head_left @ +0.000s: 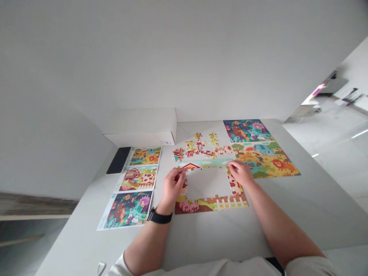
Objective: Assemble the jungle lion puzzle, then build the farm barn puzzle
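A farm puzzle frame (201, 204) lies on the table, its border joined around a bare middle. My left hand (174, 184) rests at the frame's left side near the red barn roof, fingers bent together; whether they hold a piece is hidden. At the upper right corner of the frame, my right hand (240, 171) touches the border with thumb and fingertips close together. What lies between those fingertips is too small to tell. Loose puzzle pieces (199, 148) are scattered just beyond the top edge.
Left of the frame are three picture sheets (138, 178), a dark phone (119, 160) and, behind them, a white box (140, 126). Two assembled puzzles, a night scene (246, 130) and a safari scene (266, 159), lie at the right. A wall rises behind the table.
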{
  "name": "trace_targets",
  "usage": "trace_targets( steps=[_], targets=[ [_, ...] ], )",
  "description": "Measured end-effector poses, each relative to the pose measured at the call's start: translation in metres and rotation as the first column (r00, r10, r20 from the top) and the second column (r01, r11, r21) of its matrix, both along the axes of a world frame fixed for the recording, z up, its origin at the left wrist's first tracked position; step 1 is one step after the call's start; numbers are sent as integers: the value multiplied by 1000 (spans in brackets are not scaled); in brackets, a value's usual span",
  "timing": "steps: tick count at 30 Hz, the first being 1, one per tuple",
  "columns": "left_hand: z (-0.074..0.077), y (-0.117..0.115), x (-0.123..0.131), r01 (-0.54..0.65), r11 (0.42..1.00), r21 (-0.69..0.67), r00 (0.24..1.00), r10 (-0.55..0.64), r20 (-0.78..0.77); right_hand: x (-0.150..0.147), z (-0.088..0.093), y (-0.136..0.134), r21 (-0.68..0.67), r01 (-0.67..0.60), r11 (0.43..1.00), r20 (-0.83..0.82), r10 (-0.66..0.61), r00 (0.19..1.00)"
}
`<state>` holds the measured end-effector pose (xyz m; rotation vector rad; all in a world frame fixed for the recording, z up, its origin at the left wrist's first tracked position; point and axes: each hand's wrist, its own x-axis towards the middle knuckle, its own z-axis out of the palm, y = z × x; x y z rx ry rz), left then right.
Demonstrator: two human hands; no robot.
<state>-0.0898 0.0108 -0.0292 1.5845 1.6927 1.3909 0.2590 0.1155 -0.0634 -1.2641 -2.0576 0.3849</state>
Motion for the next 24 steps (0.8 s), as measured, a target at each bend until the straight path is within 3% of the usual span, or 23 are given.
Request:
trace_targets(
  steps=[16,24],
  targets=[
    [5,1,1,-13,999,35,999,14,-44,-1,7,-2,17,26,1000,-38,-25,999],
    [6,5,-3,-79,997,0,997,79,28,-14,36,20,-116,11,993,-7,-12,1000]
  ],
)
